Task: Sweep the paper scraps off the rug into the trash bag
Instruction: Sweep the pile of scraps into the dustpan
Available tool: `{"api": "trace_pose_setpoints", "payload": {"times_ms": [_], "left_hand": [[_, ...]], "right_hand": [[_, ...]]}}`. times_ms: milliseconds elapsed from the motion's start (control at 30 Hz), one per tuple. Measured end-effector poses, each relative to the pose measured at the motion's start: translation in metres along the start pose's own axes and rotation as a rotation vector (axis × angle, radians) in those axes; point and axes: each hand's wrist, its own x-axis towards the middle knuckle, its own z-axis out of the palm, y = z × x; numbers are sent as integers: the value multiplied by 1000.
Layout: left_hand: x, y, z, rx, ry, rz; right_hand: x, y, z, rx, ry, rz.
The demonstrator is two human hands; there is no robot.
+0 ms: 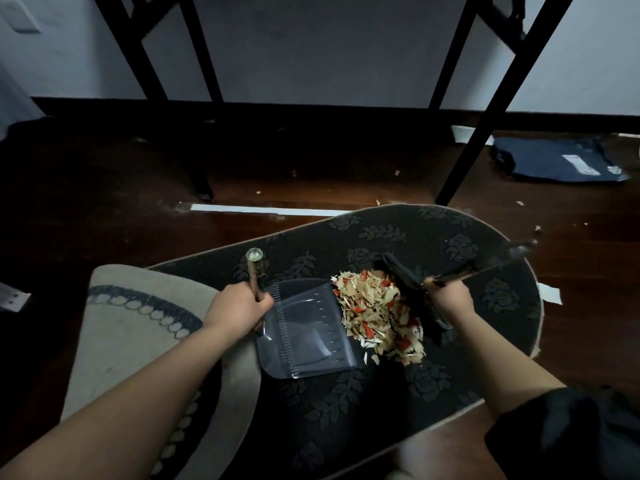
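A dark oval floral-patterned rug [433, 237] lies on dark wooden floor [104, 220] beneath black table legs [485, 109]. The heap of tan, white and red paper scraps [377, 313] sits mid-rug, touching the lip of the grey translucent plastic dustpan [304, 327] at its left. The left hand [239, 310] grips the dustpan's handle; the right hand [446, 299] grips a black brush [408, 278]. A dark blue bag [554, 161] lies far right.

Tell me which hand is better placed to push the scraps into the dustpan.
Right. The right hand grips the black hand brush on the far side of the tan-and-red paper scrap pile; the left hand only steadies the translucent grey plastic dustpan.
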Motion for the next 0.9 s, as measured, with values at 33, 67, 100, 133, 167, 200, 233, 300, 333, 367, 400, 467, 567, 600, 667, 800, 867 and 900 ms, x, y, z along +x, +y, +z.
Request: {"api": "trace_pose_setpoints", "payload": {"times_ms": [33, 67, 100, 133, 167, 200, 233, 300, 333, 367, 400, 467, 567, 600, 667, 800, 867, 900], "left_hand": [[0, 0, 0, 1, -7, -1], [0, 0, 0, 2, -13, -2], [0, 0, 0, 1, -17, -6], [-1, 1, 0, 4, -18, -8], [-1, 2, 0, 8, -16, -11], [-2, 2, 0, 11, -14, -12], [-2, 3, 0, 9, -13, -14], [-2, 3, -1, -1, -12, -24], [-2, 4, -1, -3, -10, -30], [-2, 3, -1, 1, -7, -33], [-2, 3, -1, 6, -2, -34], [-3, 4, -1, 11, 5, -40], [-6, 7, -2, 13, 16, -51], [-6, 7, -2, 11, 18, -54], [-6, 7, -1, 12, 21, -54], [-6, 4, -1, 7, 10, -55], [-8, 4, -2, 13, 11, -56], [-9, 4, -2, 14, 6, -56]], "right_hand": [[-1, 2, 1, 10, -13, -12], [-3, 3, 2, 27, -32, -33], [-4, 4, 2, 51, -56, -67], [-5, 5, 2, 68, -86, -109], [-4, 7, 2, 67, -121, -157], [-5, 7, 2, 29, -159, -207], [-4, 8, 1, -24, -191, -251], [-4, 6, 0, -74, -227, -302], [-5, 5, -2, -70, -258, -316], [-5, 4, -3, -77, -295, -335], [-7, 2, -3, -101, -331, -356], [-9, -1, -2, -156, -396, -403], [-12, -9, 0, -213, -451, -462], [-12, -10, 2, -225, -462, -481], [-14, -13, 6, -236, -483, -516], [-21, -26, 11, -325, -495, -639], [-27, -32, 3, -348, -487, -692], [-30, -33, -2, -344, -486, -703]]}}
